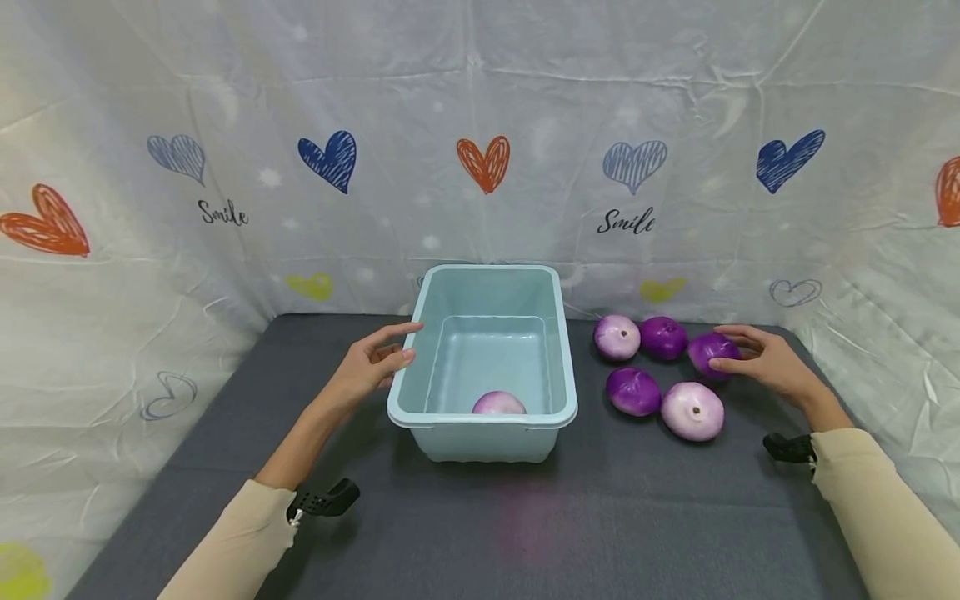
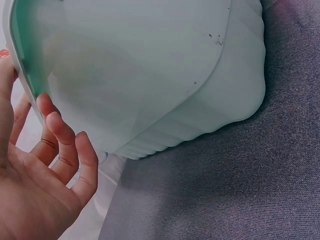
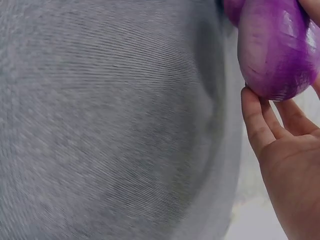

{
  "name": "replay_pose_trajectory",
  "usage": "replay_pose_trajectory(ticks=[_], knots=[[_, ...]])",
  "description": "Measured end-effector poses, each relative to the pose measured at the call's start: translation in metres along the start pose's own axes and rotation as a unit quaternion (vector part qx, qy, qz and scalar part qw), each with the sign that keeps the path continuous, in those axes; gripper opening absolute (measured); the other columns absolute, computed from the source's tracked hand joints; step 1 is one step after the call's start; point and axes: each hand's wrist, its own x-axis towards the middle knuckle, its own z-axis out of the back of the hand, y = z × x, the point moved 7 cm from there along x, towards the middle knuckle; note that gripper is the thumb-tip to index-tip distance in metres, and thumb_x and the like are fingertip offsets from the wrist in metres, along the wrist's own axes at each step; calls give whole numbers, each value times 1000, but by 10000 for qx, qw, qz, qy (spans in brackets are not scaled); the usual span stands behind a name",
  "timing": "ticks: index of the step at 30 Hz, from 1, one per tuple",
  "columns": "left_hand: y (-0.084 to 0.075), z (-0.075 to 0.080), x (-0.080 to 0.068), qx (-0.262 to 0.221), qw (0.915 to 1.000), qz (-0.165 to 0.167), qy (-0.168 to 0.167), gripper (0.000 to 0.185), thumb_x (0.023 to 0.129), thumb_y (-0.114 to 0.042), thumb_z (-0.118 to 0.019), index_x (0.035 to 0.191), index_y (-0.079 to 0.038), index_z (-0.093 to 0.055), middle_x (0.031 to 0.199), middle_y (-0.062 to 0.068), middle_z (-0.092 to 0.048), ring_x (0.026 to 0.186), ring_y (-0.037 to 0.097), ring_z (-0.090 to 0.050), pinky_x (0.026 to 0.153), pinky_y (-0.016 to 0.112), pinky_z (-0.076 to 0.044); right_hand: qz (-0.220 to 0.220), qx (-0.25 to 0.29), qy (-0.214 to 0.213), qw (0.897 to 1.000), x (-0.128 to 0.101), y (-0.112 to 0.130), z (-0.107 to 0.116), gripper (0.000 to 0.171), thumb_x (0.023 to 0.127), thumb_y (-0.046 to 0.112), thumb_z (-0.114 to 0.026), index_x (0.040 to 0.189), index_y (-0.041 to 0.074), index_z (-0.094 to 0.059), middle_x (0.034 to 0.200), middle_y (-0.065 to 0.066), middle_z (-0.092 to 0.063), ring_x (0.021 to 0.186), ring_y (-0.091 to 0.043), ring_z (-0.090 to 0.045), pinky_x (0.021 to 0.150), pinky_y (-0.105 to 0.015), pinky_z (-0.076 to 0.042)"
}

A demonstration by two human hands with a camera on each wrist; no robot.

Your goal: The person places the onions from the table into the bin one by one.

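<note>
From the head view I see my left hand (image 1: pixel 372 367) left of centre, fingers loosely spread and lightly bent, the fingertips at the left rim of a pale blue tub (image 1: pixel 486 417) that stands mid-frame on the grey cloth table (image 1: pixel 480 525). Whether they actually touch the rim I cannot tell here. One pale purple onion (image 1: pixel 498 404) lies inside the tub against its near wall. At the right of the frame my right hand (image 1: pixel 765 360) curls thumb and fingers round a dark purple onion (image 1: pixel 710 350), which sits on the table at the right end of a row of three. Two more onions lie just below that row: a dark one (image 1: pixel 633 391) and a pale one (image 1: pixel 692 410), touching each other. A white backdrop (image 1: pixel 480 125) printed with hearts fills the upper half.

In the left wrist view my left hand (image 2: pixel 35 185) sits in the lower left corner, fingers straight and close together, tips just beside the tub's (image 2: pixel 150 75) outer wall, which fills the upper part.

In the right wrist view the dark purple onion (image 3: pixel 272 47) is in the upper right corner, my right hand's fingers (image 3: pixel 255 117) pressed against its underside, with blurred grey cloth across the left.
</note>
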Motion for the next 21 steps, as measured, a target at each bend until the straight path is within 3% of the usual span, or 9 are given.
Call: replay_pose_trajectory(ticks=[4, 7, 9, 12, 16, 21], knots=[[1, 0, 1, -36, 10000, 13, 25, 47, 104, -22, -63, 149, -16, -54, 112, 17, -63, 98, 24, -58, 76, 45, -48, 104, 70, -114, 9999, -3, 5, 8, 62, 96, 20, -74, 148, -1, -47, 146, -22, -45, 131, -39, -42, 82, -16, -45], [1, 0, 1, -51, 10000, 8, 35, 47, 104, -22, -63, 150, -16, -53, 126, 19, -61, 103, 26, -59, 78, 46, -50, 287, 134, -178, 9993, -4, 11, 12, 58, 97, 17, -74, 146, -1, -49, 141, -10, -51, 125, -24, -48, 83, -17, -47], [1, 0, 1, -36, 10000, -4, 39, 47, 104, -22, -62, 150, -15, -53, 126, 18, -61, 102, 26, -58, 77, 46, -49, 419, 261, -180, 9986, -5, 15, 13, 56, 97, 13, -73, 145, -1, -50, 136, -1, -53, 120, -13, -50, 83, -19, -48], [1, 0, 1, -1, 10000, -31, 27, 47, 104, -22, -63, 150, -16, -53, 111, 17, -63, 95, 24, -56, 74, 44, -47, 471, 434, -182, 9978, -6, 19, 15, 53, 97, 11, -72, 145, 2, -52, 131, 6, -54, 114, -3, -52, 83, -20, -49], [0, 0, 0, 11, 10000, -64, 10, 47, 104, -23, -63, 149, -17, -54, 80, 14, -52, 78, 22, -50, 67, 38, -44, 408, 553, -183, 9975, -7, 24, 16, 52, 98, 11, -71, 146, 4, -51, 132, 1, -53, 114, -4, -52, 84, -20, -49], [0, 0, 0, 13, 9999, -115, 7, 46, 103, -24, -63, 149, -17, -54, 68, 7, -39, 67, 29, -38, 61, 35, -39, 403, 526, -214, 9976, -8, 34, 14, 54, 98, 11, -71, 147, 5, -50, 134, -4, -52, 116, -8, -52, 85, -19, -49]])
